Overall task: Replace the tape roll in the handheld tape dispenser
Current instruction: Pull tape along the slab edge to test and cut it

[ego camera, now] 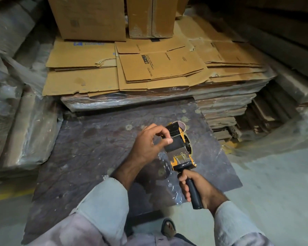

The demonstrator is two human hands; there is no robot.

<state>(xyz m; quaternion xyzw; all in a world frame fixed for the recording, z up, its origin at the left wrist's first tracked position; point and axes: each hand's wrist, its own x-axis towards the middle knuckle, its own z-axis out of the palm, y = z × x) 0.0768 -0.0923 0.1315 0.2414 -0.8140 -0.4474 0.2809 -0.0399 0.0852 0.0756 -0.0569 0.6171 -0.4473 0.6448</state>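
Observation:
A yellow and black handheld tape dispenser (182,153) is held in the air over a dark board, its head pointing away from me. My right hand (197,187) is wrapped around its black handle. My left hand (149,144) reaches in from the left, with thumb and fingertips pinched at the dark roller near the dispenser's head. A thin, nearly spent tape roll core (180,124) shows at the far end of the dispenser. A crumpled piece of clear tape (164,162) hangs just below the dispenser body.
A dark, stained board (89,153) lies on the concrete floor in front of me. Behind it sits a low stack of flattened cardboard (149,71) with upright boxes (89,16) on it. Plastic-wrapped bundles (16,130) line the left side. My sandalled foot (168,227) is below.

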